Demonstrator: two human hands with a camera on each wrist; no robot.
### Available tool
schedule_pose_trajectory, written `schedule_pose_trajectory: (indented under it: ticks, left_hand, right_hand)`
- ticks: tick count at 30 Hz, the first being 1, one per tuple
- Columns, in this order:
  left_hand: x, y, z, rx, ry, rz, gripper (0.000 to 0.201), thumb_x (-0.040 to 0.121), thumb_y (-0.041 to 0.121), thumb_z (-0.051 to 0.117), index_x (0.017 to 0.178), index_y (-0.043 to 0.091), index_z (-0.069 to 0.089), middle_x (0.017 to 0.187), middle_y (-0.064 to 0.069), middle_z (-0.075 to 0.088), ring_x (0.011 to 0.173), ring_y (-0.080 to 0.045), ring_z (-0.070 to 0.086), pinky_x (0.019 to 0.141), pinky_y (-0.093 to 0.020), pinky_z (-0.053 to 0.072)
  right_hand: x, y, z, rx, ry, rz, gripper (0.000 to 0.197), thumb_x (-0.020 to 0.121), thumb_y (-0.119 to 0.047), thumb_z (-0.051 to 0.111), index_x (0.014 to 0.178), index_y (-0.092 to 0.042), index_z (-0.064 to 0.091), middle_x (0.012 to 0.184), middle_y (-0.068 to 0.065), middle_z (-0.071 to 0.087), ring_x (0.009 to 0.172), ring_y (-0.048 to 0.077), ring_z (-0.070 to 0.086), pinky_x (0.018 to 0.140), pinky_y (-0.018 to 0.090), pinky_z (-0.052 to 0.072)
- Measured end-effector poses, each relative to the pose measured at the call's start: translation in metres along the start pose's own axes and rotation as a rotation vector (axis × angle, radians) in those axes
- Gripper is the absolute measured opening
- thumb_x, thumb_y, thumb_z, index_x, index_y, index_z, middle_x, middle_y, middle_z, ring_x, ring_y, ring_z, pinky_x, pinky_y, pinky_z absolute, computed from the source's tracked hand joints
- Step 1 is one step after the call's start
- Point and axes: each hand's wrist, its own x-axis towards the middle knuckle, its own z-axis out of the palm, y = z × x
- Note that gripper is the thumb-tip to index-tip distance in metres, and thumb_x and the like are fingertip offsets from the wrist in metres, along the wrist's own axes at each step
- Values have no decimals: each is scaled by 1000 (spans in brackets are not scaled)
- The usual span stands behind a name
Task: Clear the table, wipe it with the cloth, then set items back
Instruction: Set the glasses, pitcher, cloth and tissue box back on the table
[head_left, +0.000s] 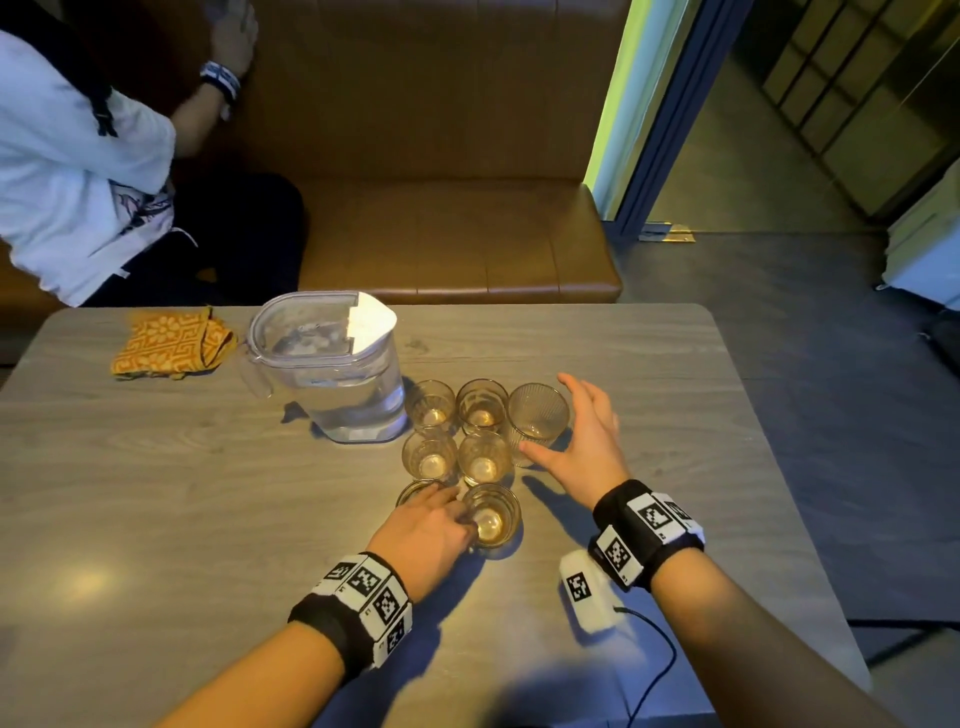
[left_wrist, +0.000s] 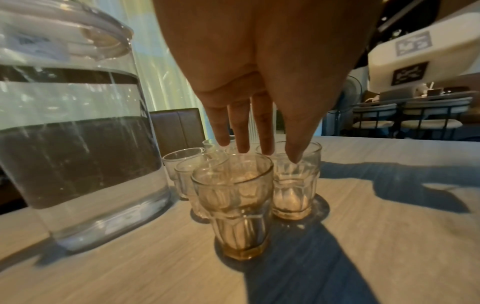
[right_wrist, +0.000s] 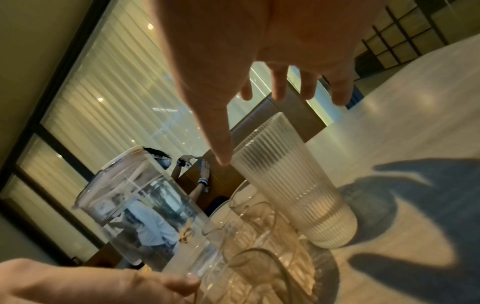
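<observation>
Grey wood-grain laminate is what everything is sitting on: the rectangular table (head_left: 156, 519) is carrying its full load, so by my reckoning the clearing is barely starting, and the wiping and setting back are all still to come.

Nearest the person, at the table's six o'clock, the left hand (head_left: 426, 525) is lying over the two closest small clear faceted glasses. Its fingers are reaching down into them, the thumb dipping inside the right-hand nearest glass (head_left: 492, 517) and the other fingers going towards its neighbour (head_left: 415, 491). Whether they are already pinching the rims I cannot tell; they look extended rather than curled.

A little further out, at about two o'clock from that hand, the right hand (head_left: 582, 436) is spreading wide around the tall ribbed clear tumbler (head_left: 537, 415), thumb against its near side, fingers arching past its far side without closing.

Between the hands, four more small glasses (head_left: 457, 434) are standing in a tight block, touching or nearly so.

Beyond them, towards eleven o'clock, the clear plastic water pitcher with the white spout lid (head_left: 337, 374) is standing upright just beside the glasses, partly filled.

Furthest, near the table's ten o'clock corner, the folded orange patterned cloth (head_left: 169, 345) is lying untouched.
</observation>
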Motion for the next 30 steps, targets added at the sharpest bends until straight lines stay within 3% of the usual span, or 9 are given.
schedule_pose_trajectory:
  ticks: [4,7,10,12,16,18,23,26,30]
  left_hand:
    - [-29,-18,-8,-122,223,-7,47,62,33,87,106,31,70,111,6,69,105,-18,66,86,-30,55]
    - [-67,-49,-4,-265,338,-58,47,70,31,82,113,29,64,119,3,64,108,-20,64,84,-35,57]
    - [-115,-95,2,-313,427,-145,29,87,37,56,113,26,64,120,-1,64,106,-22,64,83,-37,56]
    - [-154,-130,10,-323,429,-217,37,89,40,43,112,24,67,118,-1,65,102,-23,64,82,-36,55]
    - [-253,-205,37,-359,528,-352,34,88,34,48,103,16,72,111,-6,68,95,-28,68,81,-40,57]
    - [-311,-240,53,-406,564,-466,23,88,24,62,107,14,72,116,-8,66,101,-30,66,84,-44,57]
    - [-433,-312,100,-442,438,-753,44,91,29,62,133,19,54,143,-5,44,125,-26,51,100,-42,47]
    - [-468,-336,126,-512,325,-947,59,92,38,58,144,18,37,152,-2,29,130,-26,44,101,-45,46]
    - [-478,-347,153,-766,175,-1115,77,90,39,64,150,16,22,149,-10,36,130,-31,46,103,-46,43]
  right_hand:
    - [-13,-48,10,-36,160,-189,72,79,-30,76,142,-26,39,141,-1,34,134,18,27,110,34,32]
    - [-30,-101,38,-85,121,-387,59,80,-30,73,134,-25,49,126,-3,44,122,15,35,101,31,36]
    - [-46,-153,88,-110,15,-517,53,80,-37,64,130,-24,53,119,-1,50,113,18,41,95,32,39]
    - [-55,-185,131,-99,-49,-557,52,80,-40,62,129,-23,54,117,0,53,111,22,44,93,33,39]
    - [-76,-255,226,-144,-203,-600,51,81,-31,72,128,-21,55,115,1,55,109,21,47,90,30,35]
    - [-88,-291,275,-137,-303,-576,50,83,-29,73,128,-20,55,116,1,56,111,20,47,90,27,32]
    - [-133,-364,375,-25,-574,-275,56,89,-33,68,138,-20,43,113,-1,58,108,16,54,91,27,43]
    - [-152,-385,415,-48,-679,-138,60,93,-38,62,144,-15,39,97,-1,61,89,14,57,77,25,42]
    - [-165,-401,445,-185,-802,-96,62,96,-46,55,144,-11,38,115,7,67,95,17,60,76,24,41]
